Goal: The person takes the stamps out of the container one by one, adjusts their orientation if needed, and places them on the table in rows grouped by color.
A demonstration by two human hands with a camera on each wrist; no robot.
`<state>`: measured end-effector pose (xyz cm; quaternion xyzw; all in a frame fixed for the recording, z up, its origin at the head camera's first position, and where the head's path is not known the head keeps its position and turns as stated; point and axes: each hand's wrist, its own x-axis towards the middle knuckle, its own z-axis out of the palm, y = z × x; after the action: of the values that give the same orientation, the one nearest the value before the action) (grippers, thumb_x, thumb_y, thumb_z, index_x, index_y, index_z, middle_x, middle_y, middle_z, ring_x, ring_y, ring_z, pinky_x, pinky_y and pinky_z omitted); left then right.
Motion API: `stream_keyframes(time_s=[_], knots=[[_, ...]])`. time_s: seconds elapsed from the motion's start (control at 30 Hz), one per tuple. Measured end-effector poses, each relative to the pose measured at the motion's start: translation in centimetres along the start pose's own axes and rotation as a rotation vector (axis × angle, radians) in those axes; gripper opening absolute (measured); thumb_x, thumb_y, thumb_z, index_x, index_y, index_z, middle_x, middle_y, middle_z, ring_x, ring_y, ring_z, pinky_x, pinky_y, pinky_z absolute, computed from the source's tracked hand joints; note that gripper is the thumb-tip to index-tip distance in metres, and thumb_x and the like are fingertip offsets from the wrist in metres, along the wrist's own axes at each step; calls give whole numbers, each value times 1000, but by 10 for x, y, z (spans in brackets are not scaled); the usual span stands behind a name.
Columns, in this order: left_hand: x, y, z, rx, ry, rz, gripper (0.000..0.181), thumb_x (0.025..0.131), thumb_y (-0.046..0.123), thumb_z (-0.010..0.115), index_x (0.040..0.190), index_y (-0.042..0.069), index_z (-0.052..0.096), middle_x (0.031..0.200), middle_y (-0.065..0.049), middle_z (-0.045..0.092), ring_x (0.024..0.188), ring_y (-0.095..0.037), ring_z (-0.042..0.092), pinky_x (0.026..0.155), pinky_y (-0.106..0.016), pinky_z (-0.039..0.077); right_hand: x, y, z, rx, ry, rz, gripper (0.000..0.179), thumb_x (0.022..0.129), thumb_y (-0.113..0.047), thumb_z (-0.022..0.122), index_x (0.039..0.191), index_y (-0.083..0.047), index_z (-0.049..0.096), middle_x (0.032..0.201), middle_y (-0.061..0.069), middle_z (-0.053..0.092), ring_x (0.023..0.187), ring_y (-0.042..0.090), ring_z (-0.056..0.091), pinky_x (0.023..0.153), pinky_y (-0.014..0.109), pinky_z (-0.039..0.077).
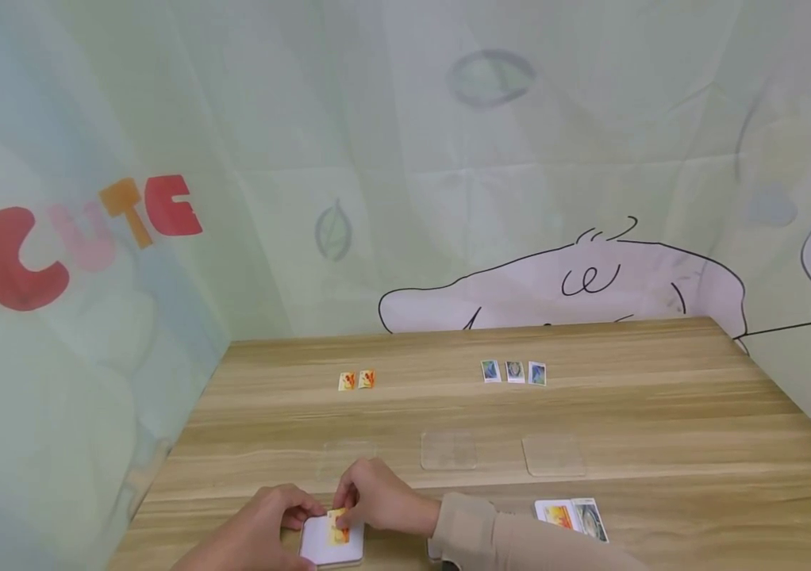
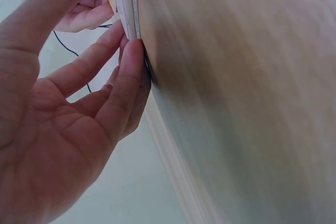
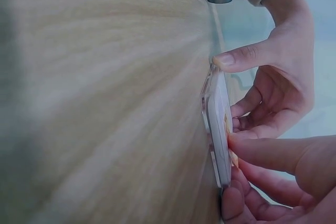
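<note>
A white square pad [image 1: 314,543] lies at the table's front left, with a clear layer beneath it in the right wrist view. My left hand [image 1: 259,527] holds this pad by its edges, thumb at the near side and fingers at the far left. Over the pad, my right hand [image 1: 380,498] pinches a small orange-and-yellow picture card [image 1: 336,530] between thumb and fingers. The card lies against the pad's top; its right part is hidden by the fingers. Seen from the left wrist, the left fingertips [image 2: 132,56] touch the pad's edge.
Two orange cards [image 1: 347,381] and three blue-grey cards [image 1: 515,372] lie farther back. Clear square plates [image 1: 448,450] form a row mid-table. At right, a white pad with an orange picture [image 1: 559,515] adjoins a grey picture card [image 1: 591,519]. The right forearm partly covers another white piece [image 1: 434,549].
</note>
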<state>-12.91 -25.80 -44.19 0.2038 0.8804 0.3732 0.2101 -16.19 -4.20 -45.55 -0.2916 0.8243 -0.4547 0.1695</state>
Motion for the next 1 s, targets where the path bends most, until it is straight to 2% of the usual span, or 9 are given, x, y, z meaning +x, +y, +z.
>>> stream_keyframes(time_s=[0.4, 0.67, 0.9, 1.0], knots=[[2, -2, 0, -45, -11, 20, 49, 71, 17, 91, 109, -3, 68, 104, -6, 66, 88, -10, 60, 77, -32, 55, 0, 0, 0, 13, 22, -2, 19, 71, 9, 84, 73, -4, 70, 62, -9, 57, 57, -1, 50, 54, 14, 44], [3, -2, -1, -54, -26, 4, 49, 73, 19, 91, 111, -3, 68, 105, -6, 66, 89, -12, 60, 79, -36, 54, 1, 0, -2, 2, 33, -8, 21, 70, 11, 84, 73, -4, 70, 64, -8, 59, 59, -2, 51, 57, 14, 46], [4, -2, -1, -66, -27, 30, 47, 73, 16, 90, 109, -4, 68, 104, -7, 67, 89, -11, 60, 78, -33, 55, 1, 1, -2, 8, 35, -7, 20, 71, 10, 84, 73, -5, 70, 64, -8, 60, 59, -2, 52, 58, 14, 46], [4, -3, -1, -77, -32, 19, 46, 74, 15, 90, 109, -4, 67, 104, -7, 67, 89, -12, 61, 79, -34, 55, 2, 2, -3, 19, 27, -13, 19, 73, 10, 83, 74, -4, 70, 64, -8, 60, 60, -2, 52, 58, 14, 46]])
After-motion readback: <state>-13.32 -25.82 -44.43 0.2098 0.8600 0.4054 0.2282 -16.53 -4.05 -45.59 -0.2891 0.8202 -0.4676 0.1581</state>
